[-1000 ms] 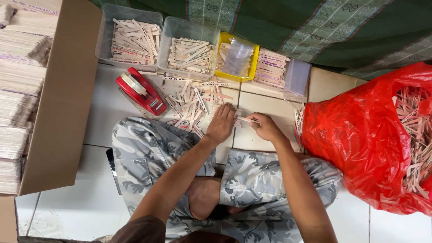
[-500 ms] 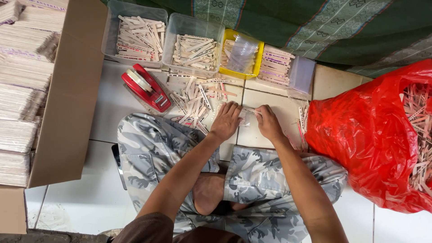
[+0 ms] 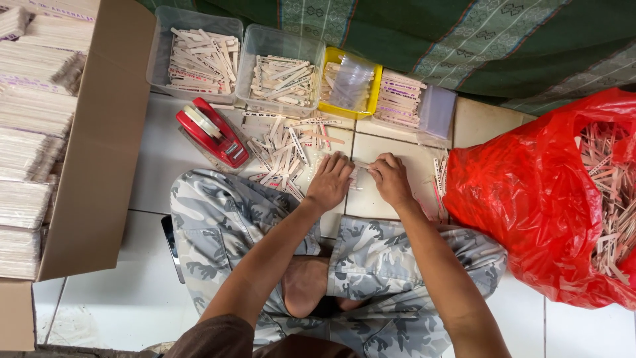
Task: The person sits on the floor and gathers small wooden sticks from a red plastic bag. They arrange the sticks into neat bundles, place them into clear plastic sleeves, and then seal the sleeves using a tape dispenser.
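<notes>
Sticks (image 3: 285,149), flat wooden ones, are lying in a loose heap on the tiled floor (image 3: 152,166) just ahead and to the left of the left hand (image 3: 329,182), close enough to draw from without stretching. The person is sitting cross-legged, both hands resting low on the tiles between the knees. The left hand is lying palm down, fingers spread and flat over a few sticks, seemingly pinning them so they line up. The right hand (image 3: 391,178) is curling its fingers around the end of a small bunch beside it, gripping lightly. Beyond both hands, two clear tubs (image 3: 278,69) are holding more sticks, and a yellow tray (image 3: 350,86) is carrying clear little bags. A red tape dispenser (image 3: 212,136) is sitting to the left of the left hand, within easy reach. Well to the right of the right hand, a red plastic bag (image 3: 530,199) is gaping open with sticks inside. Far left, a cardboard box (image 3: 93,152) is holding stacked bundles.
</notes>
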